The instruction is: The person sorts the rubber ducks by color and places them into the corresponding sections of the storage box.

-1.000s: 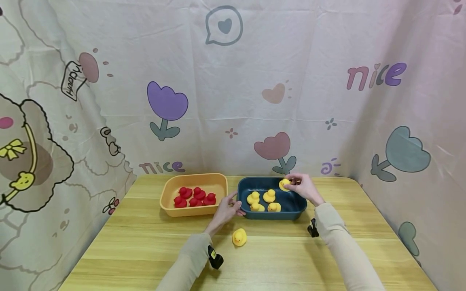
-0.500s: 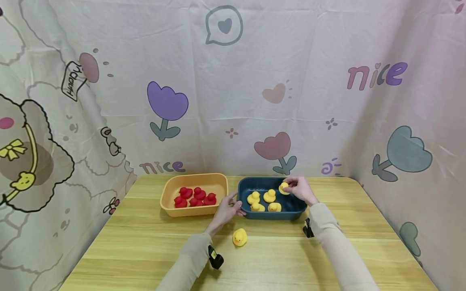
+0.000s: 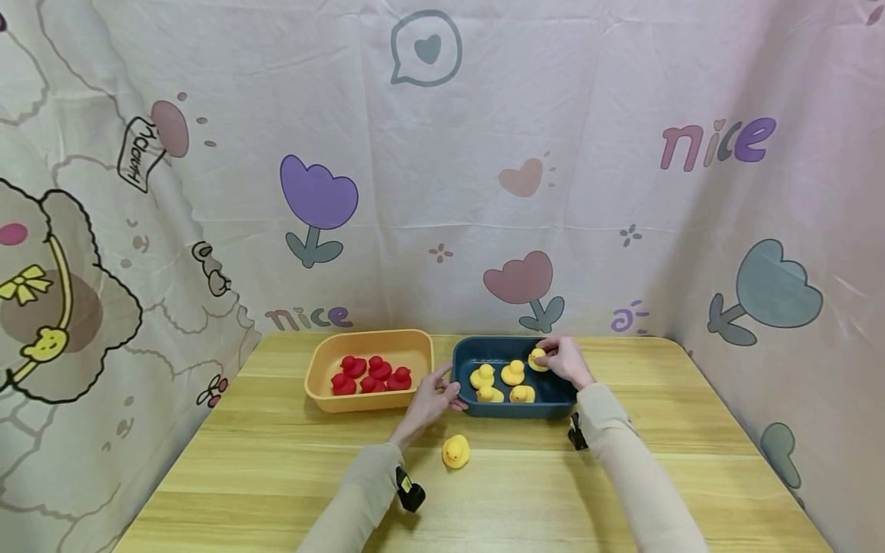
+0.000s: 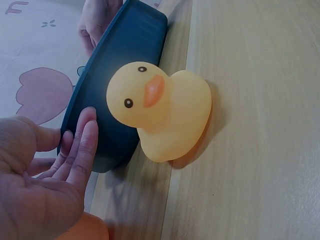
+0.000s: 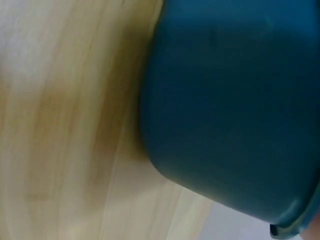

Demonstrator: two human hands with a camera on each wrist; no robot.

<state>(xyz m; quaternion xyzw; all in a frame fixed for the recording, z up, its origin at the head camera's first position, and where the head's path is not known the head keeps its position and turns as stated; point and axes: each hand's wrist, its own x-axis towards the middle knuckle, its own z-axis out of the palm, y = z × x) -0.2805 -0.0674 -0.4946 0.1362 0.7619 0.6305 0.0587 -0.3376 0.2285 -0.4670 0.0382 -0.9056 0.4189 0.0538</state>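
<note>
In the head view my right hand (image 3: 567, 360) pinches a yellow rubber duck (image 3: 537, 359) at the back right of a dark blue bin (image 3: 518, 410). Several other yellow ducks (image 3: 513, 373) sit inside that bin. My left hand (image 3: 426, 401) touches the bin's left end, its fingers (image 4: 82, 155) mostly straight along the outer wall in the left wrist view. A loose yellow duck (image 3: 455, 452) lies on the table in front of the bin. The right wrist view shows mainly the bin's outer wall (image 5: 225, 110); the held duck is hidden there.
Left of the blue bin stands an orange-yellow bin (image 3: 369, 402) with several red ducks (image 3: 372, 382) in it. Both are near the back of the wooden table (image 3: 276, 476). A printed curtain (image 3: 415, 153) hangs behind and along the sides.
My right hand has shifted left and slightly down with the duck, lower into the blue bin. My left hand stays at the bin's left end, and the loose duck has not moved.
</note>
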